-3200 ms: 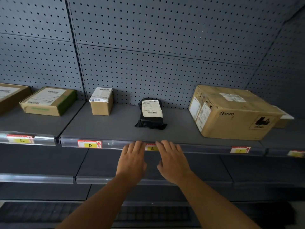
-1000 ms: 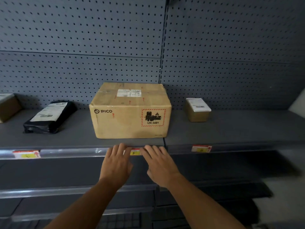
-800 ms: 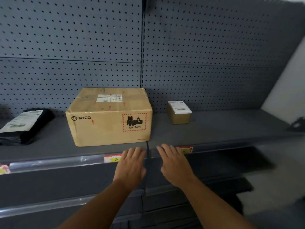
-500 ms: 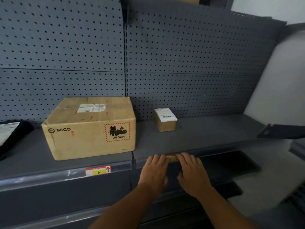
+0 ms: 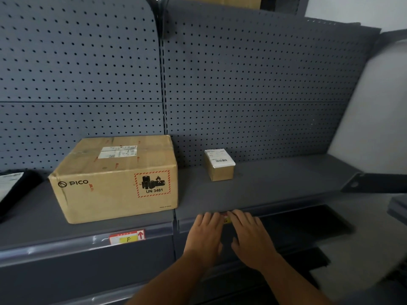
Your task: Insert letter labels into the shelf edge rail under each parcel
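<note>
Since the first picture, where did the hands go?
Both hands slid right along the shelf rail, from the E label under the black parcel, past the F label under the PICO box, to the label below the small box. Left hand and right hand lie flat with fingers on it. Parcels stayed put.

I see matt grey metal shelf (image 5: 275, 188) and pegboard (image 5: 253, 84), glossy clear plastic edge rail (image 5: 55, 247), plain brown cardboard PICO box (image 5: 105, 194), paper F label (image 5: 127, 238)

large box (image 5: 114, 179) reads "pico", "un 3481"; rail label (image 5: 127, 237) reads "f"
</note>
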